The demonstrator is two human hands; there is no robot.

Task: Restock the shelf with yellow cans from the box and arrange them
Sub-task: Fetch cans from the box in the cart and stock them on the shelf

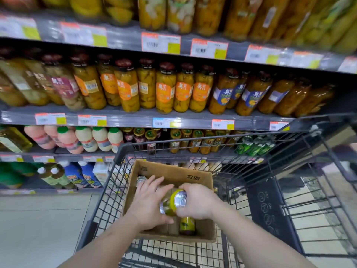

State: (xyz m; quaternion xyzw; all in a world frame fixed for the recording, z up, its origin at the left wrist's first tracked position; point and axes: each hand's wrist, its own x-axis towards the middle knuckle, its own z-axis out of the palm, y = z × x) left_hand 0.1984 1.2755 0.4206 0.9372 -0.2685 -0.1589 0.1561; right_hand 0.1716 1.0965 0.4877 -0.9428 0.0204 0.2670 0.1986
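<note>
**Q:** Where is the can at this moment?

**A:** I log one yellow aluminium can with a silver top [178, 200] at lower centre of the frame, tilted, its lid facing the camera. It sits over the open brown cardboard box [174, 176], above the rim. My right hand [197, 202] grips it: fingers curled round the body from the right side, thumb near the lid edge.

**Q:** And the other hand?

**A:** My left hand [149, 204] lies against the can's left side, fingers straight and slightly spread, reaching toward the far wall of the box. A second yellow can [165, 206] shows partly under that palm; whether the hand holds it I cannot tell.

**Q:** Anything else in the box?

**A:** A third yellow can with a green label [187, 226] stands upright at the near right corner. One silver can top [141, 178] shows at the far left corner, beside my left fingertips.

**Q:** Surroundings?

**A:** The box rests in a black wire shopping cart [193, 146], which fills the lower right. Behind it, across the middle of the frame, a grey shelf [135, 118] carries tall glass jars of yellow fruit with dark lids [166, 88]. Orange-and-white price tags [161, 43] line the shelf edges. At left, one tier down, pink and white plastic bottles with green caps [85, 139] stand. Pale floor tiles [38, 219] fill the lower left.
</note>
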